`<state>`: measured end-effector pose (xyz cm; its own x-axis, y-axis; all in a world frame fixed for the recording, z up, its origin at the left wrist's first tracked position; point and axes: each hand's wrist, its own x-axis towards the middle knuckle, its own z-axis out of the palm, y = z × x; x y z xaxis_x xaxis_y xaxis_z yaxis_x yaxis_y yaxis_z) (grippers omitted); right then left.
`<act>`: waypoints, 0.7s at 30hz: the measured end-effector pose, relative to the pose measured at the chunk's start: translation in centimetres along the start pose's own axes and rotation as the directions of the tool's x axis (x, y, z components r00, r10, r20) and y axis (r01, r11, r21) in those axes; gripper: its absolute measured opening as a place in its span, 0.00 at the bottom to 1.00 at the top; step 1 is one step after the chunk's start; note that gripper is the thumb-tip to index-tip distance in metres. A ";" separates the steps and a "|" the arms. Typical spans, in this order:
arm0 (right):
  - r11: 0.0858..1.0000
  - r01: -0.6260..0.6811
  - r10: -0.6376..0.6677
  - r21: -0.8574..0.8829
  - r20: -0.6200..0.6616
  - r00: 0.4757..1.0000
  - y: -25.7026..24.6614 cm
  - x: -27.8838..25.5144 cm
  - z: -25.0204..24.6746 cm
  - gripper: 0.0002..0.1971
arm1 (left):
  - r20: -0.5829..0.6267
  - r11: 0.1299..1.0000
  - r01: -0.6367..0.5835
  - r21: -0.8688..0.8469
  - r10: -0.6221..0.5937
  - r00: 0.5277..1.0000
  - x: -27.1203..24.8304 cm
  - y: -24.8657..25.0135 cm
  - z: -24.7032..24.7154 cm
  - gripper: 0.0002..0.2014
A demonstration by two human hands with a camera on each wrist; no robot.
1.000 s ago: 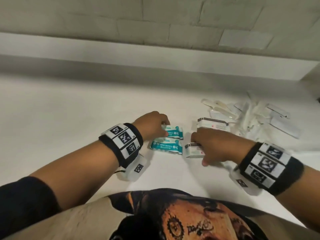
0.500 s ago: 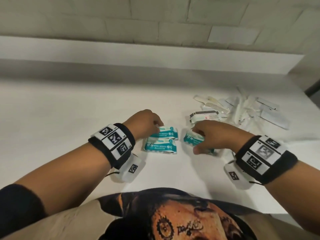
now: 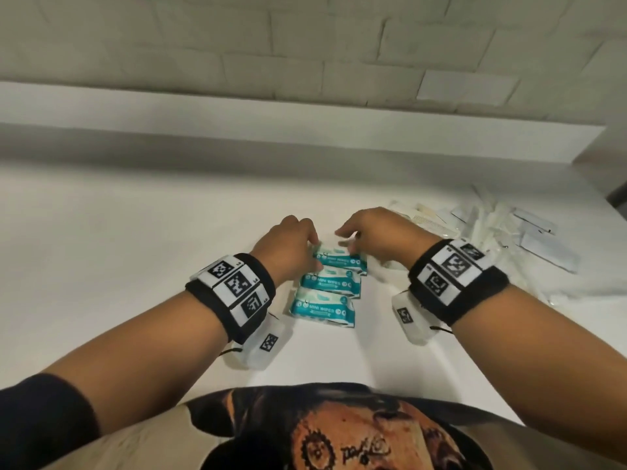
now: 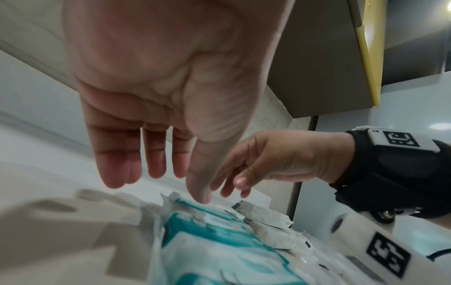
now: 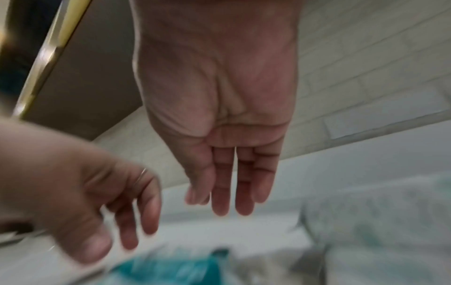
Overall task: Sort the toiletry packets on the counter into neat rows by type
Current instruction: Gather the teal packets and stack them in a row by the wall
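Note:
Three teal-and-white mini wipes packets lie in a column on the white counter (image 3: 135, 249): the far one (image 3: 339, 260), the middle one (image 3: 330, 282) and the near one (image 3: 322, 308). My left hand (image 3: 314, 252) is at the far packet's left end, fingers straight, with the thumb tip touching that packet's (image 4: 207, 221) edge in the left wrist view. My right hand (image 3: 346, 239) hovers just over the packet's far right corner and holds nothing. Its fingers (image 5: 220, 192) hang straight in the right wrist view.
A loose pile of white and clear packets (image 3: 509, 239) spreads over the counter at the right, behind my right wrist. A white raised ledge (image 3: 271, 130) and a tiled wall run along the back. The counter's front edge is at my body.
My right hand carried a teal packet leftward and let it go at the far end of the column, which now has three. My left hand shifted up to that packet.

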<state>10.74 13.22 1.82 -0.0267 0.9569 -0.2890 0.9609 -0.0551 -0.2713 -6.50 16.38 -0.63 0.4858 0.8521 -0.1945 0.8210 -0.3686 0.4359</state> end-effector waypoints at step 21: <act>0.937 -0.094 0.109 0.337 -0.026 0.994 2.9 0.9 -2.7 0.17 | 0.009 0.998 0.050 0.026 -0.050 0.999 1.2 0.0 -0.1 0.15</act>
<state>14.27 14.65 3.25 0.0853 0.9523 -0.2931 0.8098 -0.2376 -0.5364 -5.99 17.45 -0.78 0.4470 0.8660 -0.2241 0.8517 -0.3355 0.4024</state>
